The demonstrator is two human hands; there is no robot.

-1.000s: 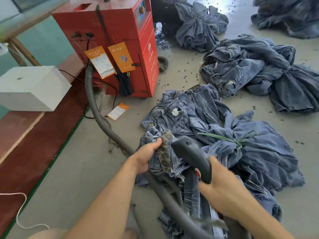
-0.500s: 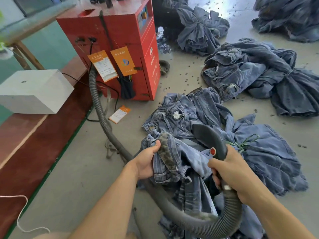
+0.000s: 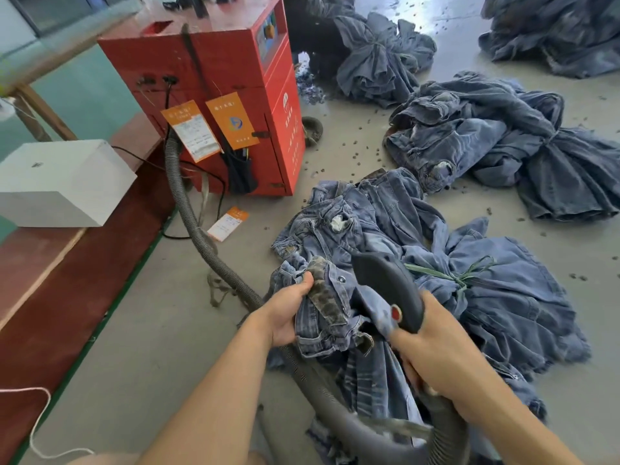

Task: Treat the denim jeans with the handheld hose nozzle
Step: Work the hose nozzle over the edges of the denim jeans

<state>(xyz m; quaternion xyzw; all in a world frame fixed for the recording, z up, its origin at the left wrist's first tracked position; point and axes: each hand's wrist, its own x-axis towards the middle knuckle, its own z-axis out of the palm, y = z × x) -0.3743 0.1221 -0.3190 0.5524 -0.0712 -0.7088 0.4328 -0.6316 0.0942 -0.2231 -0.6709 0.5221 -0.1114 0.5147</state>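
Low in the head view, the left hand (image 3: 288, 313) bunches a crumpled pair of jeans (image 3: 330, 317), fingers curled round a frayed, dark-stained fold of the denim. Just beside it, the right hand (image 3: 432, 350) wraps the neck of a smooth dark nozzle (image 3: 389, 290), curved like a horn, with a red button facing up. Its ribbed grey hose (image 3: 188, 209) loops under both arms and runs across the concrete floor (image 3: 134, 330) to a red machine (image 3: 218, 95) hung with orange tags (image 3: 214, 129). Behind the held jeans lies a bundle (image 3: 486, 297) of denim tied with green string. More tied bundles (image 3: 486, 142) sit farther back among dark specks. A white box (image 3: 63, 182) rests on the red ledge at left.
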